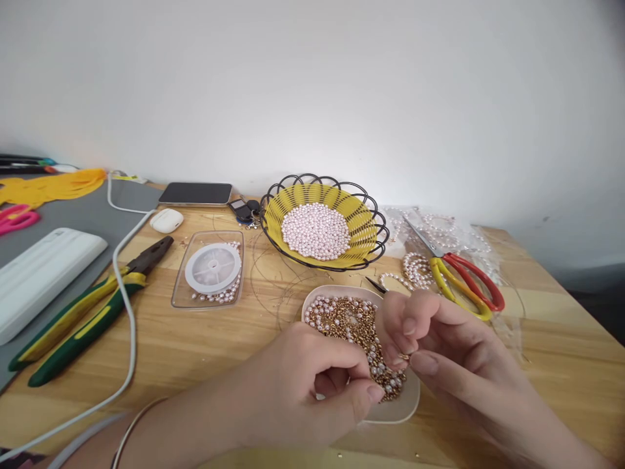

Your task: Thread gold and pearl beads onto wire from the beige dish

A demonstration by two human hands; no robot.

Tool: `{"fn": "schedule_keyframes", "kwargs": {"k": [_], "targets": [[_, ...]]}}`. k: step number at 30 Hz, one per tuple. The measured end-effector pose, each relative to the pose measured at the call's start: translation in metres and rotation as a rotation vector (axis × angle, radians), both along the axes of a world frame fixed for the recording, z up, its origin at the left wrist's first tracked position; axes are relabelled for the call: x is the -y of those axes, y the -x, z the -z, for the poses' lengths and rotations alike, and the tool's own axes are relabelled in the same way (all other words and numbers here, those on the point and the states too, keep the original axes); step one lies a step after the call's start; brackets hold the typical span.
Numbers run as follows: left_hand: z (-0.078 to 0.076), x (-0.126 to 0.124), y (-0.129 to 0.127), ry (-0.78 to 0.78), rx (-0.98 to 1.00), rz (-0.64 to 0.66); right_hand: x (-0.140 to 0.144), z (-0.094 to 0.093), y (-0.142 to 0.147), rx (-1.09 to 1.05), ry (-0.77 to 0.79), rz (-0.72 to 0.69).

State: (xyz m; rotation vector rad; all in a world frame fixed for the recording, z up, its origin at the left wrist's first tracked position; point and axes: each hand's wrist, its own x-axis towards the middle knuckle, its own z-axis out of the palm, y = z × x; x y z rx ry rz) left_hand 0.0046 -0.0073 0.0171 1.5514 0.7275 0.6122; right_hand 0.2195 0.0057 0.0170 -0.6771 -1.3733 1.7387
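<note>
My left hand (pixel 312 381) hovers over the near side of a pale dish (pixel 407 404) filled with gold and pearl beads (pixel 349 322), thumb and fingers pinched together; what it pinches is too small to make out. My right hand (pixel 439 342) is at the dish's right side, fingers curled, with a small gold bead at its fingertips. A dark pointed tool tip (pixel 375 284) sticks out behind the right hand. Thin clear wire (pixel 273 280) loops on the wooden table between the dish and the basket.
A yellow wire basket (pixel 364 218) of pale pink pearls stands behind the dish. Red and yellow scissors (pixel 463 277) lie right on pearl strands. A clear tray with a thread spool (pixel 212 267), green pliers (pixel 83 316), a white cable (pixel 127 326), phone (pixel 196 193) and earbud case (pixel 166 220) sit left.
</note>
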Motion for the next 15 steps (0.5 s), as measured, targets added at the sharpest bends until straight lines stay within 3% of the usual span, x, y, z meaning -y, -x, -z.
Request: {"fn": "schedule_keyframes", "kwargs": {"k": [15], "targets": [[0.0002, -0.0004, 0.0024, -0.065, 0.023, 0.062, -0.0026, 0.0013, 0.0019, 0.037, -0.020, 0.070]]}}
